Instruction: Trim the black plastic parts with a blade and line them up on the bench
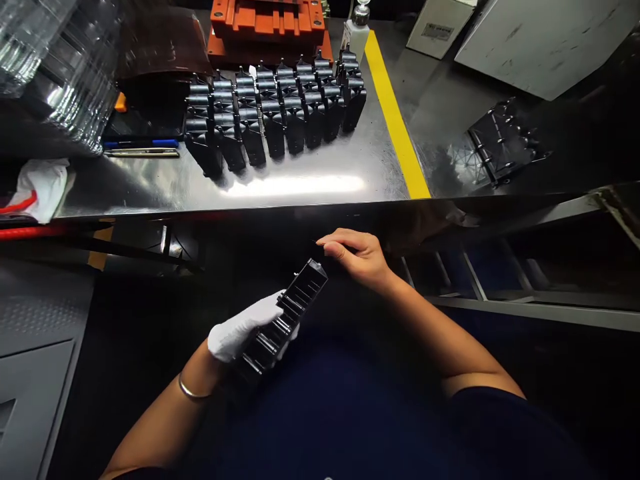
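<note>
My left hand (253, 323), in a white glove, is wrapped around a long black plastic part (295, 300) with ribbed slots along its face. The part is tilted, its upper end toward the right. Just beyond that end is my bare right hand (357, 257), with thumb and forefinger pinched together. A thin dark bit seems to stick out from the fingertips, too small to name. On the metal bench (310, 180) in front stand rows of similar black plastic parts (273, 113).
Clear plastic trays (55, 73) are stacked at the left, near pens (143, 144). Behind the rows are an orange fixture (270, 23) and a white bottle (356, 33). Right of the yellow tape (395, 120) lies another black part (505, 143). A white box (440, 23) stands behind.
</note>
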Motion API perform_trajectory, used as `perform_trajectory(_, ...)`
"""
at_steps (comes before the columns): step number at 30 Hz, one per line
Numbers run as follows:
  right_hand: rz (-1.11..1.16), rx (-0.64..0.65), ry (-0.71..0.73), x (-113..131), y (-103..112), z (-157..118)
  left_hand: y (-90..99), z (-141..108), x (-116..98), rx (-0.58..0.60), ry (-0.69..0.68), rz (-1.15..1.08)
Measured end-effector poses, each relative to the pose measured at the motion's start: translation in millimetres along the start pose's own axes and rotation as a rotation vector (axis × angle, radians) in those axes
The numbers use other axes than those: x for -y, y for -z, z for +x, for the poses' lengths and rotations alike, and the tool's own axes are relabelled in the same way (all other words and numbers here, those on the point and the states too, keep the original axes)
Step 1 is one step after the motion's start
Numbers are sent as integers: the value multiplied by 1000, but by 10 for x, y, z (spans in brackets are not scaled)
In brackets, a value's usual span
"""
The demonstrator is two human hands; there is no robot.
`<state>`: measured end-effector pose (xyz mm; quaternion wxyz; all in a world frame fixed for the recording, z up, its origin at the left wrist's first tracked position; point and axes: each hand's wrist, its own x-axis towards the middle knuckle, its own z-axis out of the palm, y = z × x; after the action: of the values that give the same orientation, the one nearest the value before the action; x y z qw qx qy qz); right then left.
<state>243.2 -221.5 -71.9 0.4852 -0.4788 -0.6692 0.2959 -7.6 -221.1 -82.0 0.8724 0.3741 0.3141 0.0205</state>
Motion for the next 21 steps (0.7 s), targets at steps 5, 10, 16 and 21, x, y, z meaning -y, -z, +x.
perform_trajectory(5, -188, -57, -40, 127, -152, -114, -66, 37, -112, -224, -159, 231)
perform_trajectory(10, -273, -69, -2, 191, -203, -157, -120, 53, -140, -280, -171, 329)
perform_trajectory(16, -396, 22, -18, 196, -213, -192, -125, 67, -83, -279, -153, 333)
perform_trajectory(21, -386, 97, 15, 191, -143, -189, -133, 69, -102, -279, -155, 350)
